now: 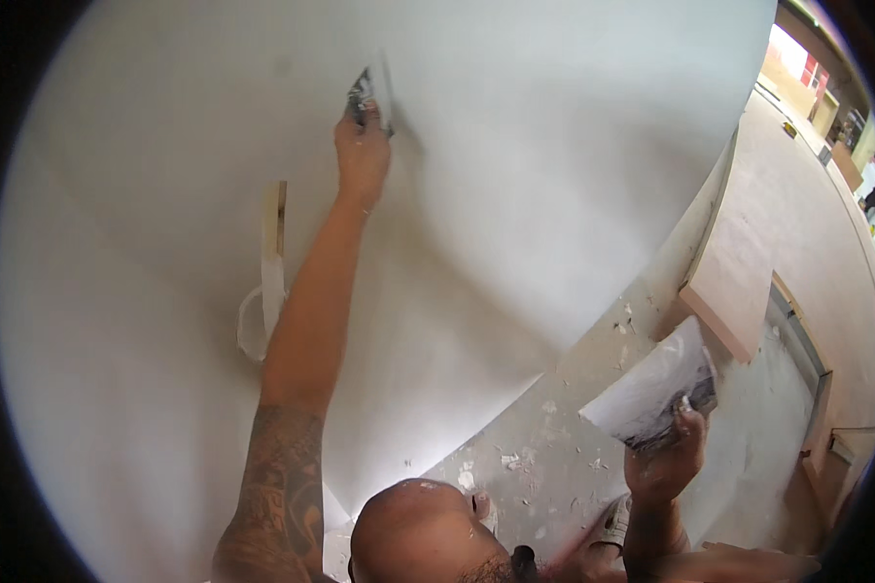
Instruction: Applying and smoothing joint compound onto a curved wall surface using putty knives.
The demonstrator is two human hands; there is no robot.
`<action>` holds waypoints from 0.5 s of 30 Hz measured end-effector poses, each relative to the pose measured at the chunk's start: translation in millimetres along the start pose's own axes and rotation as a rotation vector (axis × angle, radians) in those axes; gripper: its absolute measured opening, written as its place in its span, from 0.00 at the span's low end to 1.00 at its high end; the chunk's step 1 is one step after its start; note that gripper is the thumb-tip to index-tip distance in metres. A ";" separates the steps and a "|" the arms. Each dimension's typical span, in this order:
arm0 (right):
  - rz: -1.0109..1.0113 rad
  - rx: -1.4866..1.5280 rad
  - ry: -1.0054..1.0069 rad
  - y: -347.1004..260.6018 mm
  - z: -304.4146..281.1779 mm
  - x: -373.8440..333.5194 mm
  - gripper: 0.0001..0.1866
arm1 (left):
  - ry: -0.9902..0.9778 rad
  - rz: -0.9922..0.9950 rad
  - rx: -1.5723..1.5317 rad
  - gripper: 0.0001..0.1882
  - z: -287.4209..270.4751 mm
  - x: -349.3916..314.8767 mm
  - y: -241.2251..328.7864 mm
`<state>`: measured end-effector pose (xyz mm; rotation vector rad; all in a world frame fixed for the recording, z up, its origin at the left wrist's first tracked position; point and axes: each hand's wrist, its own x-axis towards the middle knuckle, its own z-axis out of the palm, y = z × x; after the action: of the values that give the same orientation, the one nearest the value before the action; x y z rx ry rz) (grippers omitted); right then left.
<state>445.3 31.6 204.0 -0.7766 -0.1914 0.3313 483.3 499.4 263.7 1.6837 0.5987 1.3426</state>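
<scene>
The trowel (361, 90), a small tool with a dark, white-smeared grip, is at the white surface (525, 146), in the upper middle of the view; its thin blade is seen nearly edge-on and slightly blurred, so contact along the blade cannot be told. The left hand (364, 160) is closed around the trowel, its arm outstretched and tattooed above the elbow. A soft shadow runs down the surface to the right of this arm.

At lower right, the right hand (666, 462) grips a wide blade (642, 398) by its near, dark-stained edge, thumb on top. White paste (673, 355) coats the blade's upper face.

Left of the left forearm appear a wooden strip (281, 209) and, lower, a pale loop (249, 325), partly hidden by the arm. Beneath the wide blade lies the grey floor (544, 437), spattered with white flecks; a shoe (612, 522) shows near the right forearm. Along the right side extends a pinkish board (797, 204), bearing a small yellow object (789, 128) near its far end.
</scene>
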 end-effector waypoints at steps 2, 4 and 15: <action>-0.006 0.040 -0.042 -8.8 -1.7 -0.2 0.20 | -0.011 0.149 -0.010 0.13 11.0 -55.6 34.8; -0.176 -0.030 -0.149 -10.5 -9.0 1.6 0.20 | -0.115 0.265 -0.008 0.15 16.9 -104.0 45.6; -0.398 0.209 -0.537 -76.3 21.5 -7.7 0.27 | -1.018 0.565 0.045 0.34 -0.4 -278.4 118.7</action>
<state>448.9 -7.9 273.1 -0.4143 -0.7933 0.1702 381.7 217.6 220.0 2.3590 -0.4684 0.6218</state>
